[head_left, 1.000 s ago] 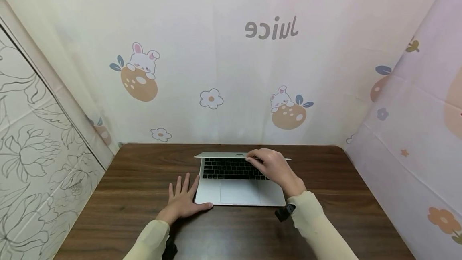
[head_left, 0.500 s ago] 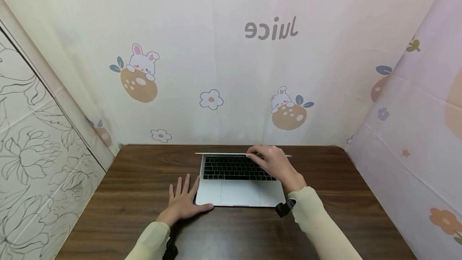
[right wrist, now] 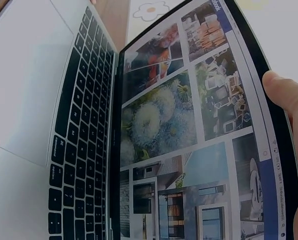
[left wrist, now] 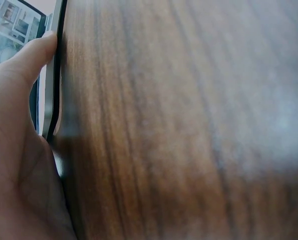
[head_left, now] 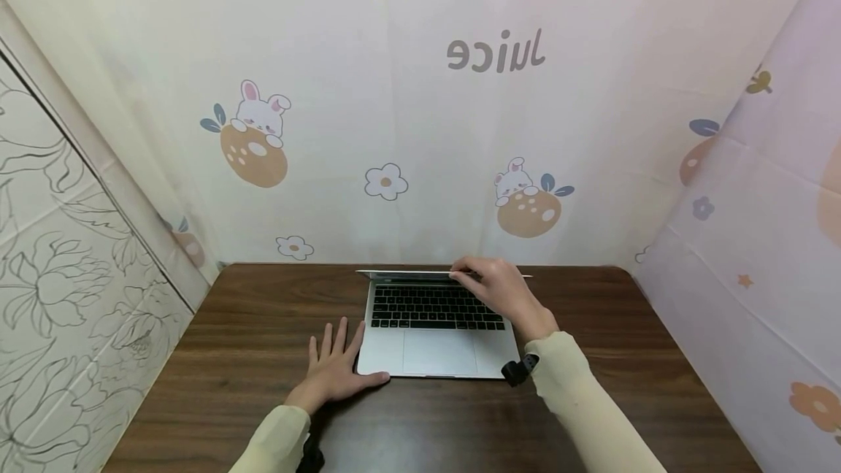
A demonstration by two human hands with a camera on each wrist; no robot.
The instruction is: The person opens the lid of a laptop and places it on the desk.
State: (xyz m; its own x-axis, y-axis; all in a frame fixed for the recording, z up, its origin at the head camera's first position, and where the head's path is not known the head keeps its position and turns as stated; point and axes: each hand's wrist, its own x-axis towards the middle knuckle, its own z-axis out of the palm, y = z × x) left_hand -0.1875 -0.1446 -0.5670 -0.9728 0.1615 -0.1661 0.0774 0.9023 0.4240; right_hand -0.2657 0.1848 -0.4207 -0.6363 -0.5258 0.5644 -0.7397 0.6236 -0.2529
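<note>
A silver laptop [head_left: 439,352] with a black keyboard lies on the wooden table, its lid [head_left: 410,275] raised. At the lid's top edge, right of the middle, my right hand [head_left: 501,290] pinches the rim between thumb and fingers. The right wrist view shows the lit screen [right wrist: 161,117], filled with photos, and my right thumb [right wrist: 278,87] on its bezel. Spread flat at the laptop's front left corner is my left hand [head_left: 336,372], its thumb along the front edge. In the left wrist view, that thumb [left wrist: 31,55] touches the laptop's edge.
The dark wooden table [head_left: 250,341] extends on both sides of the laptop. Behind it hangs a pale curtain [head_left: 342,93] printed with rabbits and flowers. More patterned cloth [head_left: 755,217] encloses the right side, and a line-drawn floral panel [head_left: 59,276] stands at left.
The lid has tilted farther back, and more of the screen side shows. My right hand has moved slightly away along with it. My left hand stays in place.
</note>
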